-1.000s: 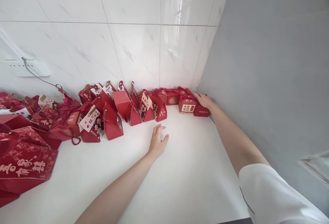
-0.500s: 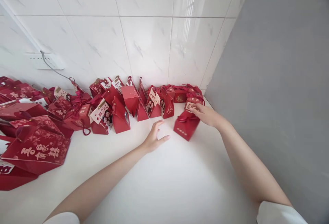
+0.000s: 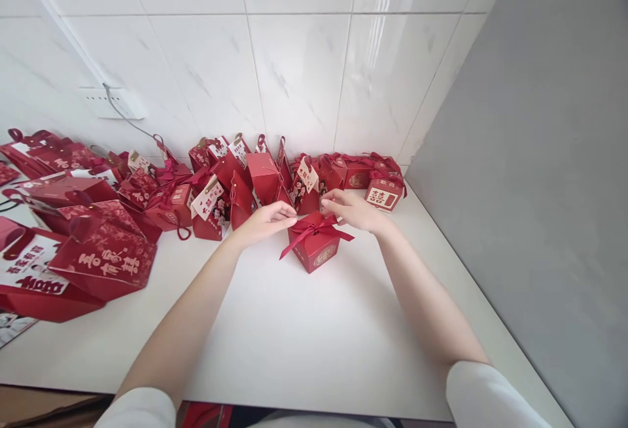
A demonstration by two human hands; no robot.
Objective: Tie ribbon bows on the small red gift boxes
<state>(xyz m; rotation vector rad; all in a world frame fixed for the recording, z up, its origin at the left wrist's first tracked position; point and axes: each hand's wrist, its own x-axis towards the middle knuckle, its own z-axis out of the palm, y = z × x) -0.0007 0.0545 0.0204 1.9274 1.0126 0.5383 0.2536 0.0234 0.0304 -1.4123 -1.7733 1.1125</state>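
A small red gift box (image 3: 314, 248) with a gold oval emblem stands on the white table, a dark red ribbon bow (image 3: 316, 226) tied over its top. My left hand (image 3: 267, 224) is at the box's upper left edge, thumb close to the ribbon and fingers stretched out. On the other side, my right hand (image 3: 356, 211) has its fingers bent loosely over the upper right corner, thumb apart from them. Whether the fingertips touch the ribbon I cannot tell. Behind the hands stands a row of red gift boxes, one with a handle and a cream tag (image 3: 307, 176).
Several larger red gift bags (image 3: 105, 258) crowd the left of the white table (image 3: 294, 349). A red box with a white label (image 3: 385, 196) sits at the back right. A cable runs from the wall socket (image 3: 112, 103). A grey panel (image 3: 540, 186) borders the right side.
The red gift box has moved left and nearer, turned so its emblem shows, and now stands between both hands. My right hand has shifted left with it; my left hand has come up beside it.
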